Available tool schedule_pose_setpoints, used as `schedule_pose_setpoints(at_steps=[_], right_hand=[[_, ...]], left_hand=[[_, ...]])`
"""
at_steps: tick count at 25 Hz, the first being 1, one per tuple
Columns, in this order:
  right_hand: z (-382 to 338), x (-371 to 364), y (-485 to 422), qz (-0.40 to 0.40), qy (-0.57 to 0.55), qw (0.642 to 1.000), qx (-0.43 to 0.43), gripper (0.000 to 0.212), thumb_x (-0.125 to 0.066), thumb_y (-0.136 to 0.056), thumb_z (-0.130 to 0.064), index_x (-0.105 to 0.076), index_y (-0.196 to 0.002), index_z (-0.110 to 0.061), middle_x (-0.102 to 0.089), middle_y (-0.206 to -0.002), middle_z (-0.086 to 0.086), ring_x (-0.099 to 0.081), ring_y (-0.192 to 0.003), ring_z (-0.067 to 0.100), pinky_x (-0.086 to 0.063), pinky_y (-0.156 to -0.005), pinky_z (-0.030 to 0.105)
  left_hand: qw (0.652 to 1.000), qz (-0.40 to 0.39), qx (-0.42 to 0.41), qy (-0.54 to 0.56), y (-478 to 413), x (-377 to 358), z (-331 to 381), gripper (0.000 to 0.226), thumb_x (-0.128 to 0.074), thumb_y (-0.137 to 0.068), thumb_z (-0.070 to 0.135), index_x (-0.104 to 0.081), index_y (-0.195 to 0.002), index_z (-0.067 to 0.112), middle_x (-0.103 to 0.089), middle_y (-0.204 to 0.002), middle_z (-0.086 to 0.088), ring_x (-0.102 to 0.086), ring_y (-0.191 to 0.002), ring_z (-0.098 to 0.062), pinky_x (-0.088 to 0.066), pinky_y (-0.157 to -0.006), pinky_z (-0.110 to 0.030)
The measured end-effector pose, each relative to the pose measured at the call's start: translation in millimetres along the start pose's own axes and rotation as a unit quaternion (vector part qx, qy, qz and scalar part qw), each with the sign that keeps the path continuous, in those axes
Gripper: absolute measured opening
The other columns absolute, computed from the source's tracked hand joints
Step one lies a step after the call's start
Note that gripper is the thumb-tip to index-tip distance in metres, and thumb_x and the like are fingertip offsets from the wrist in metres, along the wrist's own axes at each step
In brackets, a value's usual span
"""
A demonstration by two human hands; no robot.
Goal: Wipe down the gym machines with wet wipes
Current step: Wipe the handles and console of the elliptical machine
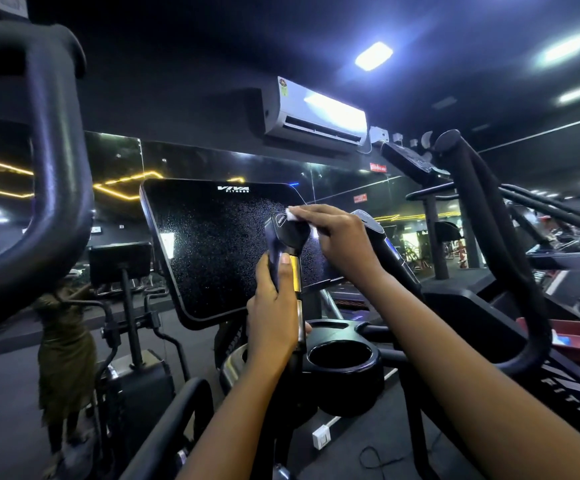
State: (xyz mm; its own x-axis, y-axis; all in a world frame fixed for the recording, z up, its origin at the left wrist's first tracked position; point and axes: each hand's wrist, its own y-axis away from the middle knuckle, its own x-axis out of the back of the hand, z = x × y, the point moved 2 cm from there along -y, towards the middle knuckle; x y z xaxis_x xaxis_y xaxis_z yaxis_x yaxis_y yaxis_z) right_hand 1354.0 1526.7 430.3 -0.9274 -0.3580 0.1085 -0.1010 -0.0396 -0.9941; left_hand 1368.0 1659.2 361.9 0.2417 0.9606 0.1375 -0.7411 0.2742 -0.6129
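Observation:
A black gym machine stands in front of me with a dark console screen [212, 247] marked VIVA FITNESS. In front of the screen rises a short handle grip [286, 233] with a rounded black top and a gold band. My left hand [274, 306] grips the stem of this handle, thumb up along it. My right hand [333, 237] presses a white wet wipe [293, 214] against the top of the handle, fingers curled over the wipe. Most of the wipe is hidden under the fingers.
A black cup holder [342, 358] sits just below my hands. Thick curved handlebars rise at the left [56, 168] and right [489, 220]. A second handle grip [371, 226] stands behind my right hand. A mirror wall shows a person's reflection [63, 341]. An air conditioner [316, 116] hangs overhead.

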Motion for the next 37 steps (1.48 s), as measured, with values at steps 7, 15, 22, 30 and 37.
schedule_pose_setpoints(at_steps=[7, 15, 22, 30, 37], right_hand=[[-31, -5, 56, 0.121, -0.026, 0.986, -0.115, 0.035, -0.055, -0.082, -0.001, -0.066, -0.114, -0.009, -0.071, -0.084, 0.001, -0.058, -0.074, -0.007, -0.042, -0.070, 0.003], [-51, 14, 64, 0.126, -0.079, 0.986, -0.078, 0.026, -0.060, -0.081, -0.004, -0.071, -0.104, -0.009, -0.070, -0.105, -0.001, -0.062, -0.100, -0.001, -0.045, -0.090, 0.011], [-34, -4, 7, 0.021, 0.045, 0.998, 0.039, 0.034, -0.055, -0.075, 0.000, -0.072, -0.104, -0.008, -0.070, -0.104, 0.005, -0.066, -0.093, 0.024, -0.046, -0.087, 0.028], [-22, 17, 60, 0.106, -0.118, 0.975, -0.158, 0.035, -0.056, -0.083, 0.004, -0.070, -0.108, -0.017, -0.071, -0.104, -0.005, -0.062, -0.091, -0.006, -0.048, -0.081, 0.013], [-65, -12, 86, 0.138, -0.269, 0.916, -0.265, 0.033, -0.056, -0.089, 0.002, -0.066, -0.113, -0.018, -0.069, -0.106, -0.012, -0.062, -0.100, -0.004, -0.047, -0.089, 0.014]], left_hand=[[1.000, 0.008, -0.005, 0.002, 0, 1, 1, 0.056, -0.023, -0.088, 0.066, -0.040, -0.133, 0.039, -0.064, -0.094, -0.003, -0.063, -0.088, -0.026, -0.050, -0.081, -0.037], [1.000, 0.010, -0.006, 0.014, 5, 0, 6, 0.062, -0.022, -0.086, 0.068, -0.040, -0.133, 0.033, -0.064, -0.092, -0.003, -0.066, -0.064, -0.020, -0.050, -0.051, -0.018], [1.000, 0.017, -0.012, 0.002, 3, -1, 3, 0.097, -0.010, -0.058, 0.097, -0.033, -0.137, 0.044, -0.061, -0.124, -0.009, -0.062, -0.103, -0.040, -0.049, -0.092, -0.049], [1.000, 0.011, -0.012, 0.015, 4, 0, 4, 0.058, -0.018, -0.093, 0.061, -0.032, -0.144, 0.037, -0.050, -0.122, 0.010, -0.047, -0.109, -0.012, -0.030, -0.091, -0.023], [0.998, -0.003, -0.054, -0.024, 11, 2, 5, 0.065, -0.015, -0.082, 0.060, -0.011, -0.145, 0.049, -0.048, -0.141, 0.000, -0.047, -0.127, -0.023, -0.027, -0.086, -0.022]])
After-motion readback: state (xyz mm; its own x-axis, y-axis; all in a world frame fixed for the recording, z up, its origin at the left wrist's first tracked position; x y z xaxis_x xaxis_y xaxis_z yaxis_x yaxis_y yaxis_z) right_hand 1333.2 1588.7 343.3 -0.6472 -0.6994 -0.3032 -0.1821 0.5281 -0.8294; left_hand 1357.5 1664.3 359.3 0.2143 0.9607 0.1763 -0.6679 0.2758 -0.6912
